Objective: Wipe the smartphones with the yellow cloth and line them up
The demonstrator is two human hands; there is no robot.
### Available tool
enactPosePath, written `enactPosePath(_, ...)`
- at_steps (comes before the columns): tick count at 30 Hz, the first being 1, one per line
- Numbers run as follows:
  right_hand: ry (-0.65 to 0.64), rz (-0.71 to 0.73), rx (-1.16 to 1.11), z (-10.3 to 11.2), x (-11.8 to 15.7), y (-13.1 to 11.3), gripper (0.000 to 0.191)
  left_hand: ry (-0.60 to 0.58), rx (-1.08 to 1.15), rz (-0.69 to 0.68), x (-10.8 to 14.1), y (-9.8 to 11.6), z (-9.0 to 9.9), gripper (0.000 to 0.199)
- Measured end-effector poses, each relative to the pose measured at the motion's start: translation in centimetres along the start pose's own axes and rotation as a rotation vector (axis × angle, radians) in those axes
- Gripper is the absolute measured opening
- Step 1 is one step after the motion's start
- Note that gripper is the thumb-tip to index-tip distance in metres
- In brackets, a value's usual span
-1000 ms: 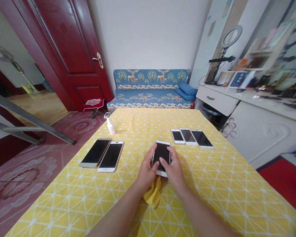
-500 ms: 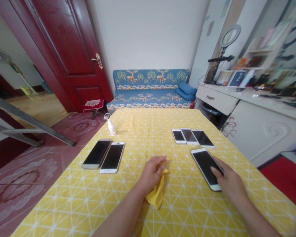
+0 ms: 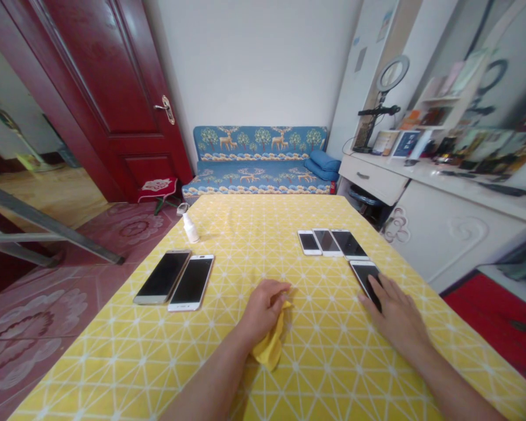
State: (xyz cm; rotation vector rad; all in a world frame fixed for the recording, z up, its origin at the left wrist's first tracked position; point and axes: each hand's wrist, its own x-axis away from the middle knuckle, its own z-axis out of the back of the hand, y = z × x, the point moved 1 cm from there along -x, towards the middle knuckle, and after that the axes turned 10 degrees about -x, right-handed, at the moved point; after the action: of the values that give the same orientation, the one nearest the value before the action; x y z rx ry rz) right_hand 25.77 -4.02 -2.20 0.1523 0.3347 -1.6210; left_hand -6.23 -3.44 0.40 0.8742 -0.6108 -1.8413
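Observation:
My left hand [image 3: 265,310] is closed on a crumpled yellow cloth [image 3: 269,349], which hangs below the fingers near the middle of the table. To the right, my right hand [image 3: 397,313] rests over a white phone [image 3: 368,278] with its fingers spread on the dark screen. The lower part of that phone is hidden by the hand. Just beyond its top edge, three white-framed phones lie side by side: a small phone [image 3: 309,242], a middle phone [image 3: 328,241] and a larger phone [image 3: 349,244].
On the left lie a gold phone [image 3: 163,278] and a white phone [image 3: 191,283], close together. A white spray bottle [image 3: 190,229] stands behind them. A yellow patterned cloth [image 3: 315,374] covers the table. Past it are a blue sofa [image 3: 254,175] and a white dresser [image 3: 447,228].
The phone under my right hand has moved away from me, up to the row of three phones. My right hand's grip has loosened and its fingers have spread. My left hand keeps the cloth.

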Motion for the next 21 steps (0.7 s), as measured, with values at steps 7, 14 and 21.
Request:
enactPosePath(7,0.001,-0.019,0.017,0.0,-0.6,-0.5,0.063,-0.006,-0.018,-0.006,-0.1,0.0,-0.1,0.027)
enactPosePath(14,0.009,-0.015,0.008,0.0,-1.5,-0.6,0.062,-0.004,-0.016,-0.014,-0.2,-0.1,-0.2,0.028)
enactPosePath(21,0.021,0.018,0.011,-0.3,-2.1,-0.4,0.061,0.005,-0.012,-0.010,-0.1,0.0,-0.1,0.028)
